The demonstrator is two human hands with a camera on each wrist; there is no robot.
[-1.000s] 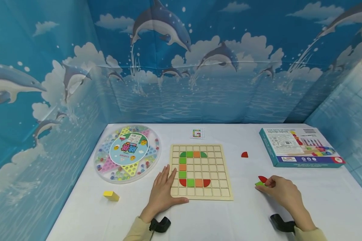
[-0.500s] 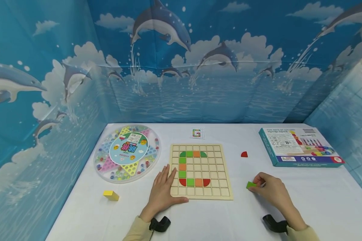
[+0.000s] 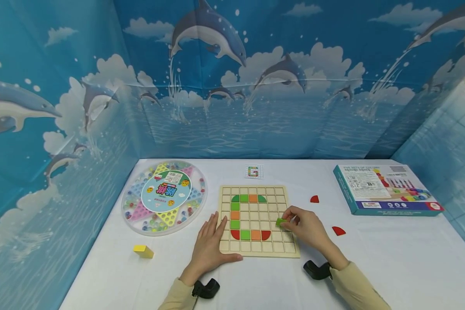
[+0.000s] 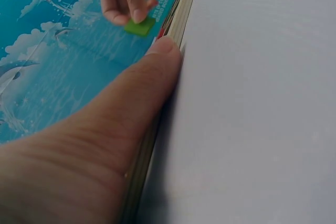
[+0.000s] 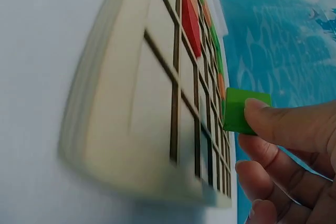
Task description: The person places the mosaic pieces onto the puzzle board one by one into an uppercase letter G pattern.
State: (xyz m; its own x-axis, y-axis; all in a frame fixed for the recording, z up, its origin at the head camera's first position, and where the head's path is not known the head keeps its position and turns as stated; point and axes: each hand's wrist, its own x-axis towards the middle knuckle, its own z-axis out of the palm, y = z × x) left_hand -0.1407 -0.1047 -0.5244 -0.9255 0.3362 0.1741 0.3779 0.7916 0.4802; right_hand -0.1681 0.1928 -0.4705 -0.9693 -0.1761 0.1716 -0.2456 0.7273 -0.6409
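Note:
My right hand [image 3: 308,228] pinches a green square tile [image 5: 236,109] between thumb and fingers, above the right part of a wooden grid board [image 3: 290,249]. The left hand [image 3: 208,245] rests along the board's left and near edges with its fingers straight; in the left wrist view its thumb [image 4: 142,85] lies against the board's side. Green, orange and red tiles sit in the grid, such as an orange tile [image 3: 235,215] in the left column and a red rounded tile [image 3: 265,235] at the lower row's right end.
Two red quarter-round tiles [image 3: 314,199] lie apart on the white cloth right of the board. A pattern card [image 3: 253,172] is behind the board. A round marble game [image 3: 165,191] and a yellow block [image 3: 143,251] are at left, a flat box [image 3: 387,189] at right.
The right hand has moved left from the cloth to over the board with the green tile. A red tile once beside its fingers now lies uncovered. The left hand stays in place.

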